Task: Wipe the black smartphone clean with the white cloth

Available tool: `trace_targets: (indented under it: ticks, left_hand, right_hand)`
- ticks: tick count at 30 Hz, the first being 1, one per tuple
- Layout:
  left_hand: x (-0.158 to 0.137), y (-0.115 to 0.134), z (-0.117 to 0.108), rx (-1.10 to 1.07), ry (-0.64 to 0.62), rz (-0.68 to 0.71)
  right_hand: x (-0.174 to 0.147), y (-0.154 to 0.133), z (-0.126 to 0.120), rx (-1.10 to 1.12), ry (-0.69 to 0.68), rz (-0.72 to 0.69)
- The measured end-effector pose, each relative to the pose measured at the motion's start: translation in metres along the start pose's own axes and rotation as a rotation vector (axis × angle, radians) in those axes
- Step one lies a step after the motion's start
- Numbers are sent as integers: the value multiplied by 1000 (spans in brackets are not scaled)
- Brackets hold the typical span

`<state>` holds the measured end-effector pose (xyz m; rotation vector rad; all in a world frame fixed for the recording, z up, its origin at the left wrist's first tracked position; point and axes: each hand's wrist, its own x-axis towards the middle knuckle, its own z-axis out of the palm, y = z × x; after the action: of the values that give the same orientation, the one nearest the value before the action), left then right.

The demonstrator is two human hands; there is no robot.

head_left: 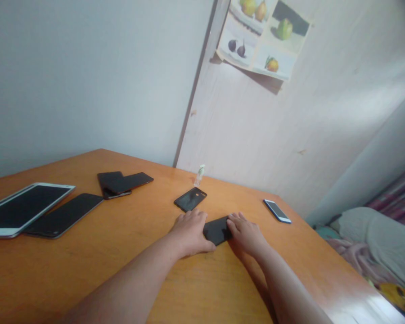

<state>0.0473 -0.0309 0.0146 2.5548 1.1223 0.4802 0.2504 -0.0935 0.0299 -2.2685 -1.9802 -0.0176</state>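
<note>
A black smartphone (217, 231) lies flat on the wooden table between my hands. My left hand (191, 231) grips its left end, the thumb along the near edge and the fingers at the far side. At the other end, my right hand (246, 231) holds the phone's right edge with bent fingers; its thumb is partly hidden. Just beyond my left fingers rests a black phone case (191, 199) with a camera cutout. A small clear spray bottle (199, 176) stands upright behind that case.
On the left of the table (128, 270) are a white tablet (30, 207), a dark phone (65, 216) touching it, and two overlapping dark devices, the upper one a black phone (131, 182). A blue-edged phone (277, 211) lies far right. Walls border the back; bedding (378, 238) is beyond the right edge.
</note>
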Motion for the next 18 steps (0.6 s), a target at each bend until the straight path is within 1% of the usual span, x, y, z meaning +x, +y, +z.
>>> trace_targets:
  ticks: [2,6,8,9,11,14,16,18]
  left_hand:
    - [0,0,0,4,7,5]
    - [-1,-1,1,6,32,18]
    - [-2,-2,1,9,39,35]
    - [-3,-2,1,11,41,44]
    - [-3,-2,-1,11,38,59]
    - [-3,-1,-3,13,38,67]
    - [-3,-1,-4,14,41,63]
    - [-3,0,-4,15,36,57]
  right_hand:
    - [-5,-5,-2,38,-31,-60]
    - [-27,-40,-15,174,-139,-343]
    - [-33,-50,-21,197,-176,-404]
    - [-33,-50,-23,187,-185,-404]
    - [-26,-39,-24,134,-186,-356]
    - [-11,-11,-19,32,-167,-225]
    - [-6,2,-15,1,-147,-153]
    - [-10,3,-12,22,-136,-162]
